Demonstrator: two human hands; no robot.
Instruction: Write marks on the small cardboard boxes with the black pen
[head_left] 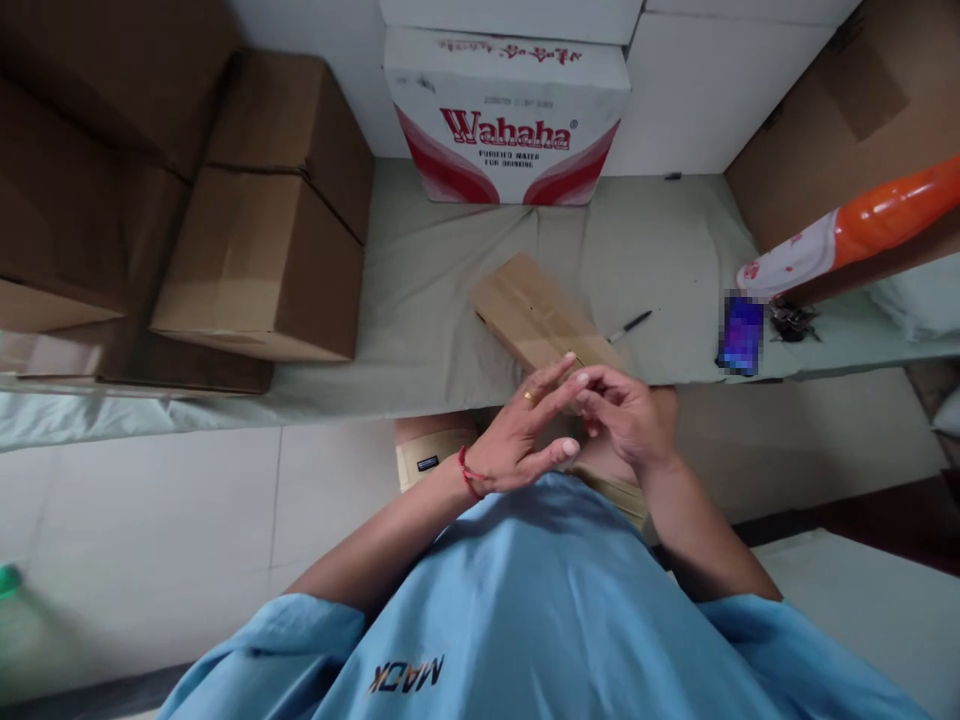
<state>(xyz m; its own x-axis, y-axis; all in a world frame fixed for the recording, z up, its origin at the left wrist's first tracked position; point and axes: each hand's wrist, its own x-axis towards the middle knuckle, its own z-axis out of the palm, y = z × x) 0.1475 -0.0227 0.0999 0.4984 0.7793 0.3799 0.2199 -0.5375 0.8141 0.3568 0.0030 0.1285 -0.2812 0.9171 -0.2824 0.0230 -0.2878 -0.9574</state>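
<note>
My left hand (pixel 517 440) is held up in front of my chest with its fingers stretched out; it wears a gold ring and a red thread at the wrist. My right hand (pixel 626 415) meets it from the right, fingers bent and pinched at the left hand's fingertips; anything between them is too small to see. Just beyond the hands a small flat cardboard box (pixel 529 310) lies at an angle on the cloth-covered surface (pixel 420 330), partly hidden by my fingers. A pen (pixel 630 325) lies to its right.
A white and red Wahaha carton (pixel 506 110) stands at the back. Brown cardboard boxes (pixel 262 260) are stacked on the left. A phone (pixel 741 335), keys (pixel 791 322) and an orange and white inflated object (pixel 847 230) are at the right edge.
</note>
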